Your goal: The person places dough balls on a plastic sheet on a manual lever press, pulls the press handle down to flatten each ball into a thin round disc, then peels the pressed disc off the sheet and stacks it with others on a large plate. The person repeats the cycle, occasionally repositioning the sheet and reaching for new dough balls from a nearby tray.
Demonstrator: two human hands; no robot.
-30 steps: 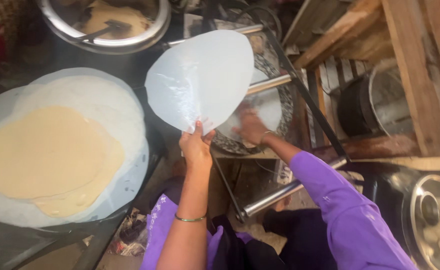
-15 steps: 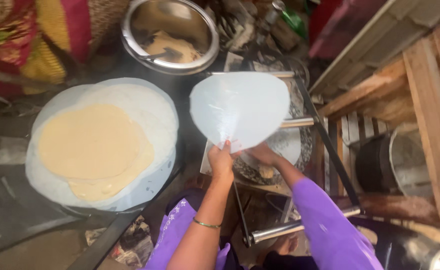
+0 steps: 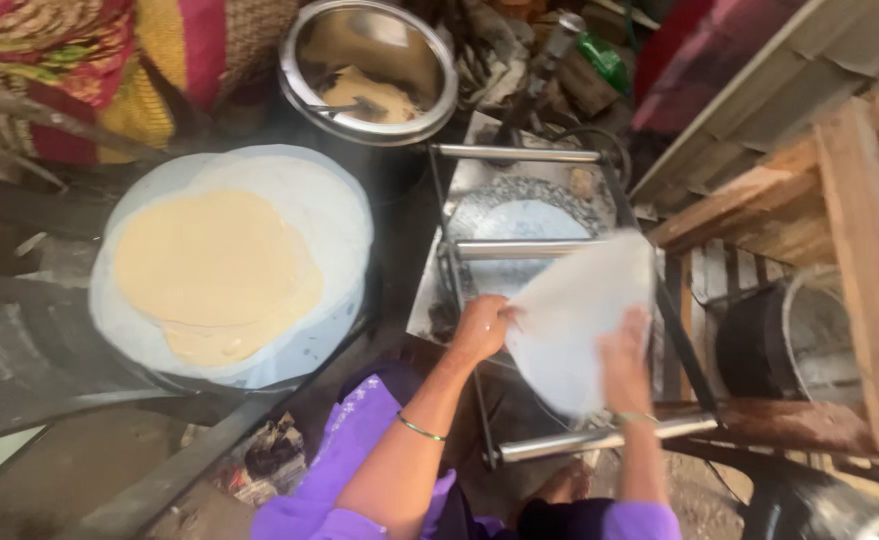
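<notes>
White plastic sheet (image 3: pixel 574 320) between left hand (image 3: pixel 481 328) and right hand (image 3: pixel 624 362) fingers.

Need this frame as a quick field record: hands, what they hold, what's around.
left hand: grips the left edge of the thin white sheet
right hand: flat against the sheet's right side
sheet: round, translucent, held tilted over the metal press
press: rectangular frame with steel bars, round white disc on its plate
left of press: stack of flat dough rounds on larger white sheets
above: steel pot with dough and a utensil inside
right: wooden frame
</notes>
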